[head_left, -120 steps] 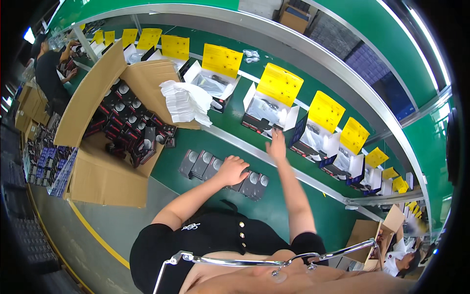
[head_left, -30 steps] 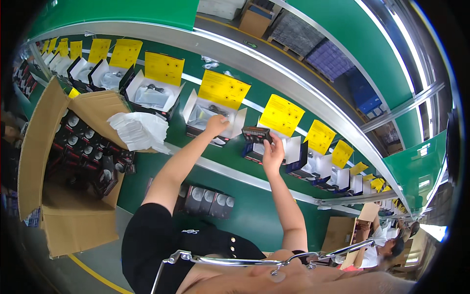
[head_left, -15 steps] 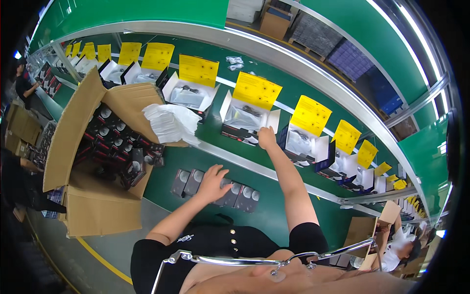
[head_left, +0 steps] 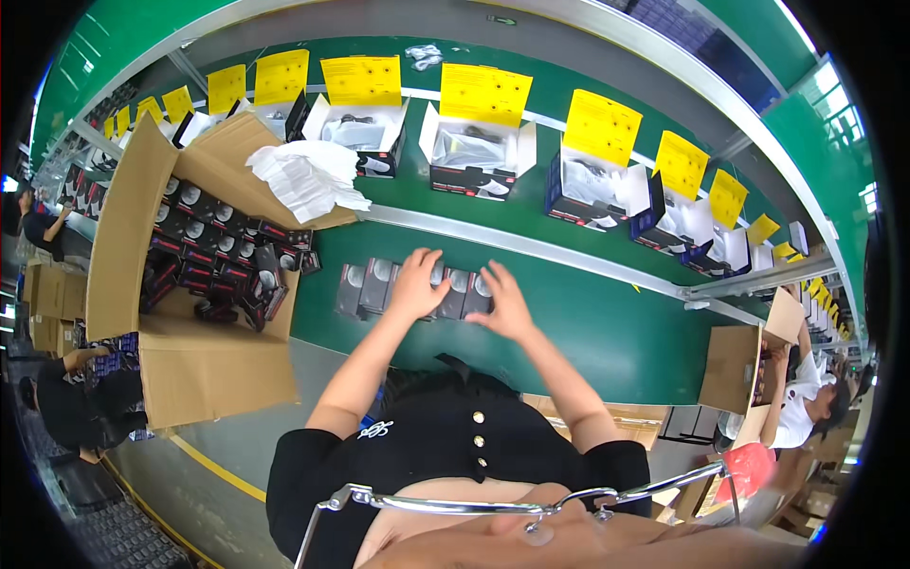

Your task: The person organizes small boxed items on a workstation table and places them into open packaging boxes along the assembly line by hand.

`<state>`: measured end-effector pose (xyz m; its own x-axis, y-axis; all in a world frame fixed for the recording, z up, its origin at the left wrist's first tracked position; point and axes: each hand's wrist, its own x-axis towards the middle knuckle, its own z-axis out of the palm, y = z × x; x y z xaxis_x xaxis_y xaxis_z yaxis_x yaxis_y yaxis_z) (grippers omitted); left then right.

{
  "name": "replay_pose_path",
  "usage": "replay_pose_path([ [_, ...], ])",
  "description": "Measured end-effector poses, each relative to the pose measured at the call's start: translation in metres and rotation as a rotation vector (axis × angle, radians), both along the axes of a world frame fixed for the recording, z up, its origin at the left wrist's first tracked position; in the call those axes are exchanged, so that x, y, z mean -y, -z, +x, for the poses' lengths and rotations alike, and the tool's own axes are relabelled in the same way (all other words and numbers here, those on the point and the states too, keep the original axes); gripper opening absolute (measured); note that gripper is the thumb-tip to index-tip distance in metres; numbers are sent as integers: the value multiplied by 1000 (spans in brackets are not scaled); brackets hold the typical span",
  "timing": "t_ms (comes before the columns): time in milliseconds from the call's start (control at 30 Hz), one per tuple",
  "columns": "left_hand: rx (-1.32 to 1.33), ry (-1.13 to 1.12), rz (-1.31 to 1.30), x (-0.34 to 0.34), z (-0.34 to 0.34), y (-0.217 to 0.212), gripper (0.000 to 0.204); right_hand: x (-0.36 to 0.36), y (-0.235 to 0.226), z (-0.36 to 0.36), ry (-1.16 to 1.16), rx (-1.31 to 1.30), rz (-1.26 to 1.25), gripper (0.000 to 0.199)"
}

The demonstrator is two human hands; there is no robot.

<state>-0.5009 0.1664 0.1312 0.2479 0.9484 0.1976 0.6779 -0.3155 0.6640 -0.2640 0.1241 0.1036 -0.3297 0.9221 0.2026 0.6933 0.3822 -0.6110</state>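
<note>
A short row of small black boxes with round pale pictures (head_left: 377, 284) lies on the green bench before me. My left hand (head_left: 417, 286) rests over the middle of the row, fingers spread, hiding part of the boxes under it. At the row's right end, my right hand (head_left: 503, 302) has its fingers apart, fingertips at the edge of the last small box (head_left: 479, 296). Beyond the metal rail stands an open black carton with a raised yellow lid (head_left: 485, 100); inside it is a bagged grey item (head_left: 471, 149). Neither hand is lifting anything.
More open yellow-lidded cartons (head_left: 599, 180) line the far belt on both sides. At left, a big cardboard box (head_left: 213, 379) holds many small black boxes, with a crumpled white sheet (head_left: 305, 178) on its flap. A metal rail (head_left: 531, 245) crosses the bench. Co-workers stand at both sides.
My right hand has left the open yellow-lidded carton and come back toward me to the right end of the small-box row. My left hand stays over the row. The view has shifted.
</note>
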Motion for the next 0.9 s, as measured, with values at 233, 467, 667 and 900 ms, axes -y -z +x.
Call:
replay_pose_path([
  [233, -230, -96, 108, 6, -18, -2, 61, 44, 24, -40, 30, 383, 159, 81],
  [467, -71, -111, 109, 21, -48, -15, 61, 7, -91, -48, 96, -23, 75, 39],
  [667, -92, -108, 101, 15, -61, -21, 61, -158, -125, -84, 167, -222, 286, 35],
  [900, 27, -75, 84, 6, -69, -14, 61, -310, -125, -195, 39, -125, 348, 37],
])
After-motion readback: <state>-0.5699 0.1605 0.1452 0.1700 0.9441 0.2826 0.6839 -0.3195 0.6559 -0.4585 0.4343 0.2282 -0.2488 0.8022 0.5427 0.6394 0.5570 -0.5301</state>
